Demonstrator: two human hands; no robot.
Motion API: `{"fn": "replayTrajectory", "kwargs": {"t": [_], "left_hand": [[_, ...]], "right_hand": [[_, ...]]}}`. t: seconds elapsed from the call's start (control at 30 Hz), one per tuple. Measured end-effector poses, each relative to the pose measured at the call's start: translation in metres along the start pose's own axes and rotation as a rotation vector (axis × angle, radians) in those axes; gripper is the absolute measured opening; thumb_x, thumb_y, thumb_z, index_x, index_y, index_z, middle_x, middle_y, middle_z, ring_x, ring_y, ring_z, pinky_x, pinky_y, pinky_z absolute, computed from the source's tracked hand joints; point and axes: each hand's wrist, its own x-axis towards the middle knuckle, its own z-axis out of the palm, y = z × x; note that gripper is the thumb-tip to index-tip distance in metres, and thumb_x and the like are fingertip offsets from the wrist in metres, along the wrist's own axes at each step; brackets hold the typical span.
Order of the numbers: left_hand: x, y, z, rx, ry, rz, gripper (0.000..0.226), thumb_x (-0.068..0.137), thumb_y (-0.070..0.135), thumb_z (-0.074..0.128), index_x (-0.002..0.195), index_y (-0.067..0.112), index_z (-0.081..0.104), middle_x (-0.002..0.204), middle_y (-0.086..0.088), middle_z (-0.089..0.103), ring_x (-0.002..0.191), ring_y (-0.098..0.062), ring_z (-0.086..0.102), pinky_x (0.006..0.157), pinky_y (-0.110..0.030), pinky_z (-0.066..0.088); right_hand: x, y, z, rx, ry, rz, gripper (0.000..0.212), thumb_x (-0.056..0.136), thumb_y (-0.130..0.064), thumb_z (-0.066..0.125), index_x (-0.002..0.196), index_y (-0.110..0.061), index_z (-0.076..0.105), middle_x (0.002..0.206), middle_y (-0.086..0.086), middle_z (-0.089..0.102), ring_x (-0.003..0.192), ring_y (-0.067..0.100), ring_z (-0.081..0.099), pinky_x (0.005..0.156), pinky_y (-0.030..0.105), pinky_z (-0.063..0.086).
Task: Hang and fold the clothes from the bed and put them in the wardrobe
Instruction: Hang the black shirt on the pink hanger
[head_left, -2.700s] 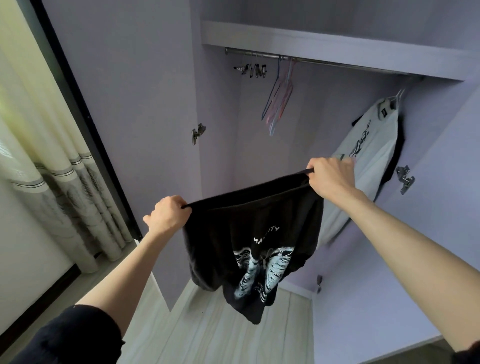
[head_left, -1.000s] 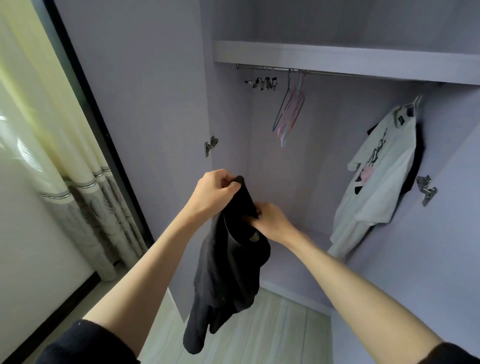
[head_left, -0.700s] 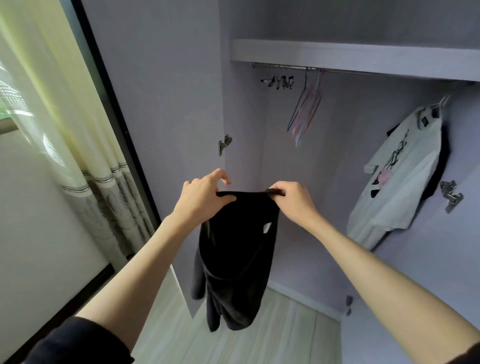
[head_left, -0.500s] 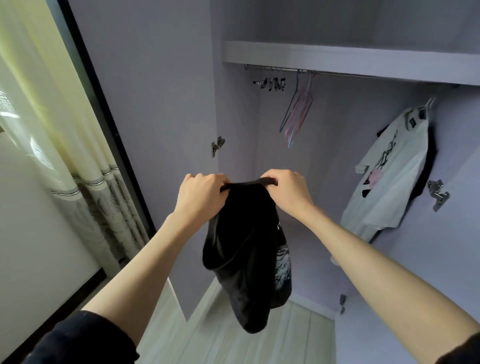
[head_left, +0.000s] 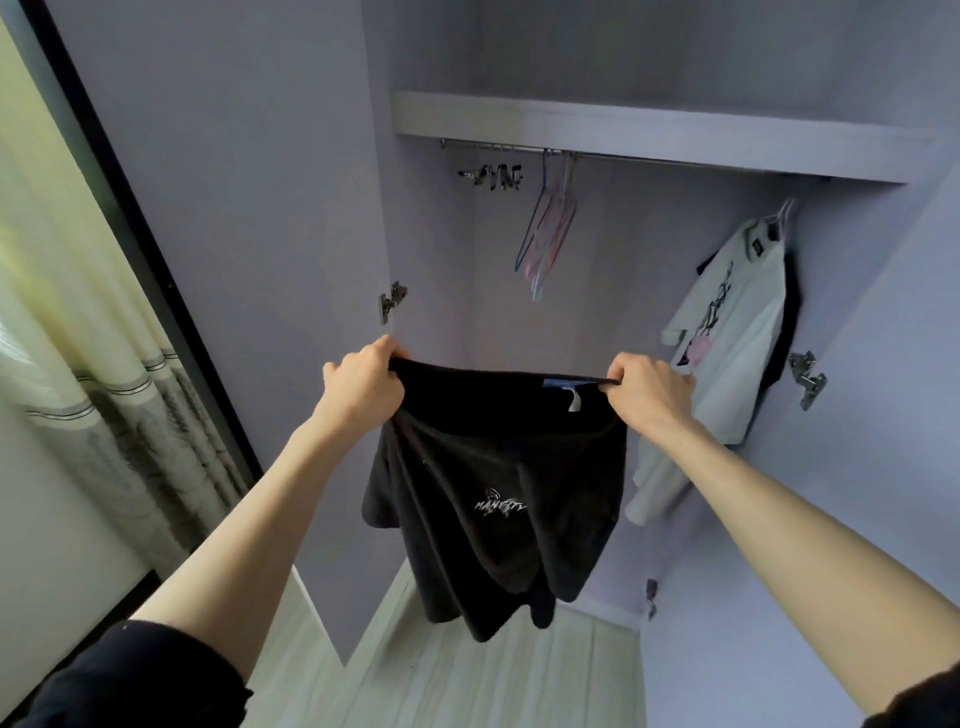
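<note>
1. Since approx. half a sec ago my two hands have spread apart: the black cotton T-shirt with small white chest print (head_left: 498, 499) was bunched between them, now its top edge is pulled out flat and wide.
2. Left hand (head_left: 363, 384) grips the shirt's left top corner, fingers curled round the fabric, thumb on top.
3. Right hand (head_left: 649, 387) pinches the right top corner, fingers curled over the hem edge.
4. Shirt hangs free in the air betw. both hands, in front of the open lilac wardrobe (head_left: 649, 132), above the pale wood-look floor (head_left: 467, 680); touches neither. White print faces me, a blue neck label w/ white tag shows at the top edge near the right hand.
5. Inside the wardrobe: metal hanging rail (head_left: 623, 155) just under the shelf. On it, a cluster of metal clips (head_left: 493, 176) at left, and a bunch of thin pink and blue wire hangers (head_left: 548, 234) near the middle, empty.
6. At right, a white T-shirt with dark and pink print (head_left: 727, 338) hangs on a hanger, a dark garment behind it; can't tell what kind.
7. Wardrobe doors stand open both sides, metal hinges (head_left: 392, 304) visible.
8. Cream curtain with grey stripes (head_left: 93, 338) at far left, beside a black frame.
</note>
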Motion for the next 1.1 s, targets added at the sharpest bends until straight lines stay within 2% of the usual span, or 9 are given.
{"fn": "replayTrajectory", "kwargs": {"t": [0.07,0.17,0.27,0.37,0.43,0.57,0.7,0.97,1.1], "left_hand": [[0.0,-0.002,0.007,0.013,-0.12,0.048,0.039,0.085,-0.003,0.036,0.106,0.023,0.056,0.102,0.001,0.064,0.099,-0.027,0.052,0.088,-0.032,0.021],[-0.002,-0.012,0.013,-0.043,-0.23,0.128,0.023,0.094,0.013,0.047,0.107,0.027,0.059,0.094,0.012,0.062,0.097,-0.023,0.055,0.097,-0.034,0.029],[-0.002,-0.021,0.011,0.018,-0.346,0.127,0.023,0.087,0.036,0.064,0.107,0.026,0.063,0.089,0.006,0.06,0.094,-0.024,0.055,0.096,-0.036,0.036],[-0.007,-0.021,0.016,0.227,-0.295,0.192,0.031,0.082,0.051,0.064,0.092,0.021,0.066,0.08,-0.002,0.062,0.082,-0.025,0.051,0.085,-0.032,0.033],[-0.012,-0.019,0.021,0.234,-0.179,0.219,0.027,0.087,0.043,0.061,0.09,0.017,0.067,0.081,-0.007,0.065,0.085,-0.032,0.055,0.081,-0.032,0.036],[-0.013,-0.02,0.015,0.025,0.018,-0.027,0.018,0.087,0.027,0.055,0.076,0.013,0.058,0.086,-0.015,0.065,0.088,-0.04,0.055,0.072,-0.035,0.044],[-0.005,-0.032,0.0,-0.042,0.074,-0.152,0.015,0.077,0.021,0.049,0.068,0.009,0.054,0.074,-0.014,0.06,0.08,-0.04,0.054,0.063,-0.032,0.039],[0.011,-0.05,0.022,-0.107,-0.197,-0.1,0.002,0.088,0.008,0.056,0.089,0.008,0.054,0.091,-0.007,0.059,0.085,-0.025,0.051,0.067,-0.024,0.035],[0.013,-0.052,0.036,-0.193,-0.425,0.104,0.046,0.083,-0.013,0.043,0.116,0.015,0.059,0.102,0.0,0.065,0.104,-0.021,0.06,0.085,-0.02,0.045]], "right_hand": [[0.001,0.001,-0.005,0.017,-0.025,0.002,0.012,0.089,-0.018,0.055,0.08,-0.026,0.056,0.094,0.004,0.067,0.094,0.028,0.058,0.081,0.036,0.033],[0.004,-0.006,-0.013,0.07,-0.047,0.018,0.017,0.087,-0.014,0.056,0.077,-0.028,0.059,0.095,0.002,0.068,0.097,0.028,0.059,0.092,0.039,0.039],[0.007,-0.011,-0.018,0.091,-0.042,0.011,0.015,0.087,-0.018,0.06,0.076,-0.029,0.062,0.092,0.001,0.069,0.097,0.027,0.059,0.094,0.04,0.04],[0.007,-0.021,-0.015,0.111,-0.022,-0.018,0.017,0.087,-0.015,0.059,0.077,-0.028,0.065,0.087,0.001,0.068,0.092,0.026,0.059,0.093,0.041,0.043],[0.006,-0.028,-0.012,0.099,-0.01,-0.05,0.02,0.087,-0.014,0.058,0.076,-0.029,0.063,0.081,0.0,0.065,0.086,0.025,0.057,0.088,0.039,0.042],[0.005,-0.027,-0.004,-0.047,0.011,-0.09,0.015,0.09,-0.016,0.057,0.086,-0.027,0.067,0.079,-0.001,0.064,0.076,0.023,0.052,0.077,0.034,0.027],[0.004,-0.015,-0.001,-0.073,0.0,-0.028,0.032,0.086,-0.002,0.049,0.098,-0.026,0.066,0.098,0.0,0.065,0.094,0.026,0.057,0.091,0.038,0.028],[0.019,-0.005,-0.01,0.117,-0.203,0.152,0.01,0.084,-0.014,0.064,0.085,-0.022,0.069,0.094,0.005,0.067,0.097,0.026,0.06,0.095,0.04,0.045],[0.033,0.001,-0.002,0.359,-0.258,0.222,0.013,0.081,-0.003,0.063,0.083,-0.013,0.072,0.088,0.008,0.071,0.07,0.02,0.068,0.086,0.03,0.053]]}}
